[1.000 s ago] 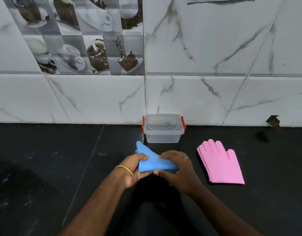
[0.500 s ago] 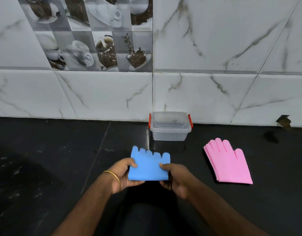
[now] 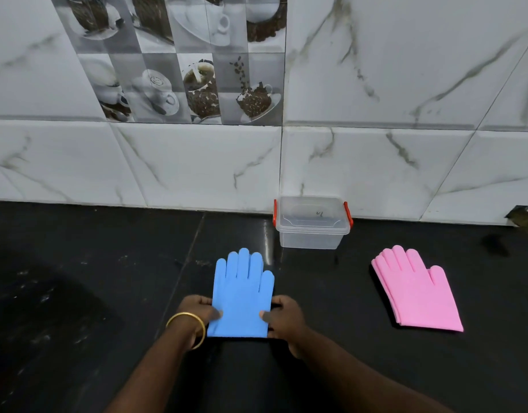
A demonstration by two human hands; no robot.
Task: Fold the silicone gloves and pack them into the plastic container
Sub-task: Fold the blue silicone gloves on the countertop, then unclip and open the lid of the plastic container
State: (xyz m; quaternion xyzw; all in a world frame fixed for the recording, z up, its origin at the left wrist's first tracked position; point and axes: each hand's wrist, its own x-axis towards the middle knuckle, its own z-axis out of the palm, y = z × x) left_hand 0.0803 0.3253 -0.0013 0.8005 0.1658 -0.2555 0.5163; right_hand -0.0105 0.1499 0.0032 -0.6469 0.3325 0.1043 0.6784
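Left hand (image 3: 201, 313): thumb lies on top of the blue glove (image 3: 241, 293) near its left edge, the other fingers curl under that edge, so the hand is pinched on the glove's cuff end. A gold bangle (image 3: 187, 328) sits on that wrist. Right hand (image 3: 283, 318): thumb presses down on the glove's right edge, remaining fingers tucked beneath or beside it, likewise clamped on the glove. The blue glove is spread out flat between the two hands, unfolded, cuff toward the person, its fingers pointing at the wall; whether it rests fully on the surface or is slightly lifted cannot be told. It sits on the black countertop (image 3: 78, 278), toward the front and roughly at the middle. Behind it and slightly to the right, against the countertop's back edge, stands the plastic container (image 3: 312, 225), clear, lid on, with a red latch at each side. To the right of the blue glove, well apart, lie the pink gloves (image 3: 414, 290), flat, stacked one on another with edges offset, fingers angled toward the back. White marble-pattern wall tiles (image 3: 405, 84) rise behind the countertop, with a panel of coffee-cup tiles (image 3: 182, 61) at upper left.
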